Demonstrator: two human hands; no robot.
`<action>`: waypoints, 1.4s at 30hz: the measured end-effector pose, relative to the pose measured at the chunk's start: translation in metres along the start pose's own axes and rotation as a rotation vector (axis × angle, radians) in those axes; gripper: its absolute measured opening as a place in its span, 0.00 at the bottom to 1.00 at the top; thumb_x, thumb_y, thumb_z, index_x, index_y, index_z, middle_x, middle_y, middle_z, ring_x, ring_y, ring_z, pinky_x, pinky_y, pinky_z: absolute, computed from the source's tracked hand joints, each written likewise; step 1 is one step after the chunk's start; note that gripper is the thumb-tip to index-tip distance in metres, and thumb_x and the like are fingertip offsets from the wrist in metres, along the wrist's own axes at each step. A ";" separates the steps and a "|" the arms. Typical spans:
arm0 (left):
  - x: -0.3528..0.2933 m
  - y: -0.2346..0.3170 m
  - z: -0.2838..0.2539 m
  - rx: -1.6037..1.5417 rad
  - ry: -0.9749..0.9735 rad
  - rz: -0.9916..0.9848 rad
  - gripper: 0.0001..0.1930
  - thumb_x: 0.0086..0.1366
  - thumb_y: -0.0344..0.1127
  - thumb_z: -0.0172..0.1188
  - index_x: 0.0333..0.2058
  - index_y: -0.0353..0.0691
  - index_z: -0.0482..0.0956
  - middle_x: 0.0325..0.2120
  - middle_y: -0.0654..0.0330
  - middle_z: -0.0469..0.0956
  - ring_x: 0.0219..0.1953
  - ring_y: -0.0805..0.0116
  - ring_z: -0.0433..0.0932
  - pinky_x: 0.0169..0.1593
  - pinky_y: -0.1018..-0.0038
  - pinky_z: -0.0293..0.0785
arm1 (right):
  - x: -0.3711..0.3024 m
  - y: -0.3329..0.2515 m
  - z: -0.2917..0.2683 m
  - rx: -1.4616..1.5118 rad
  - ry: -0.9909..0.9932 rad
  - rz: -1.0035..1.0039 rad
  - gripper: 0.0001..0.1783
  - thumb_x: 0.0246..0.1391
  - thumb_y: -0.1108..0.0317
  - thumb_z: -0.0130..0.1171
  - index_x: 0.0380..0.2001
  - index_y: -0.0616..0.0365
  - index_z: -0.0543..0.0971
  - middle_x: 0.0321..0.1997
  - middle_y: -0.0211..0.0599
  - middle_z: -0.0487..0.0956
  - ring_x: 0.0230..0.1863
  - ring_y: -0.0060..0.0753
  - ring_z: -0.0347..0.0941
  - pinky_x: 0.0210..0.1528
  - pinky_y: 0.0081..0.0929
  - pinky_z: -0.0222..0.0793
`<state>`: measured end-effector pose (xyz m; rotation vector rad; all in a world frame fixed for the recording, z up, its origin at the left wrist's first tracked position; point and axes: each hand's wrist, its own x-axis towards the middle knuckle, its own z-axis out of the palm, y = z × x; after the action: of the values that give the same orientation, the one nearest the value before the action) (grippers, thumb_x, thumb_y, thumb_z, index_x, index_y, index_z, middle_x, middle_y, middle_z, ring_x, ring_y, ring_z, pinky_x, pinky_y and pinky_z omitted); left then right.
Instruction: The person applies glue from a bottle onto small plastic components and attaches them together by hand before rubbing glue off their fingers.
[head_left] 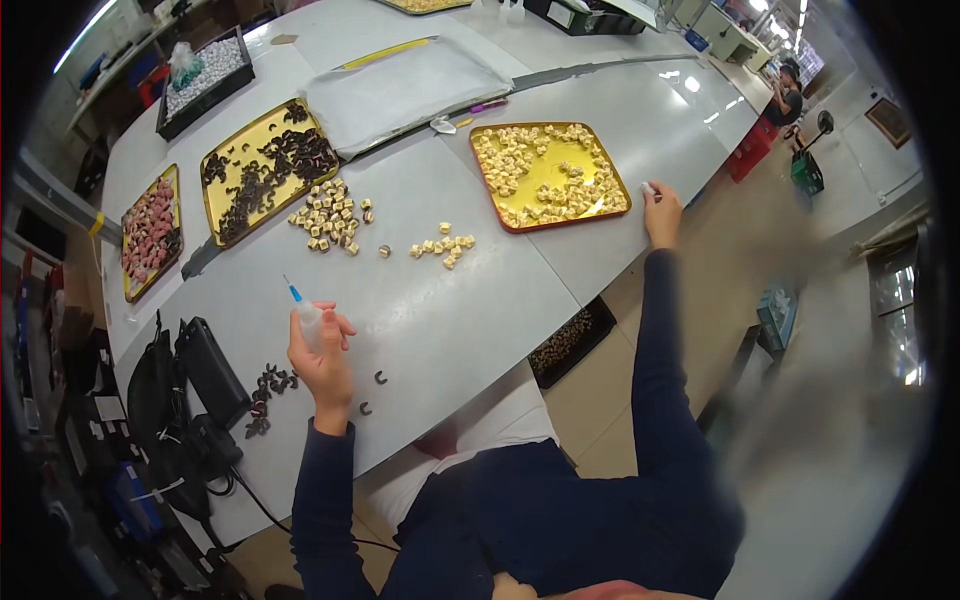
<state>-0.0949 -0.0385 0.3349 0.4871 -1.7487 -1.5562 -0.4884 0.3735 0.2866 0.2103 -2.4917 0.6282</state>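
Note:
My left hand is wrapped round a translucent squeeze bottle with a blue needle tip pointing up and away. At the table's right edge, my right hand pinches a small whitish piece, too small to name. Just left of that hand lies a yellow tray with a red rim, holding many small cream pieces. Loose cream cube-like pieces with dark sides sit mid-table, and a smaller cluster of cream pieces is nearby. Two dark C-shaped pieces lie right of my left wrist.
Dark curved pieces are heaped near a black case and cable at the left. Beyond stand a tray of dark pieces, a tray of pink pieces and a paper-covered tray. A person sits far right.

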 end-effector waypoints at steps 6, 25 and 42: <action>-0.004 -0.001 -0.006 0.054 0.047 0.021 0.09 0.67 0.35 0.54 0.31 0.36 0.73 0.16 0.67 0.71 0.18 0.82 0.64 0.23 0.83 0.59 | -0.016 -0.094 -0.026 0.601 0.115 0.170 0.13 0.53 0.70 0.63 0.42 0.63 0.78 0.40 0.38 0.80 0.36 0.24 0.76 0.40 0.20 0.72; -0.001 0.011 -0.004 0.313 -0.011 0.128 0.08 0.52 0.31 0.64 0.22 0.36 0.73 0.13 0.57 0.74 0.13 0.67 0.74 0.21 0.75 0.67 | -0.195 -0.390 -0.043 1.234 -0.211 -0.472 0.17 0.39 0.86 0.67 0.36 0.63 0.82 0.32 0.38 0.80 0.33 0.27 0.77 0.36 0.20 0.73; 0.001 0.006 -0.002 0.302 -0.014 0.107 0.08 0.51 0.31 0.64 0.21 0.37 0.74 0.11 0.60 0.72 0.13 0.73 0.70 0.20 0.77 0.65 | -0.195 -0.384 -0.036 1.581 -0.711 -0.006 0.12 0.54 0.79 0.59 0.43 0.70 0.78 0.36 0.41 0.79 0.35 0.27 0.77 0.40 0.23 0.74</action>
<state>-0.0927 -0.0389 0.3412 0.5202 -1.9982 -1.2293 -0.2031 0.0566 0.3554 1.1243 -1.8472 2.7160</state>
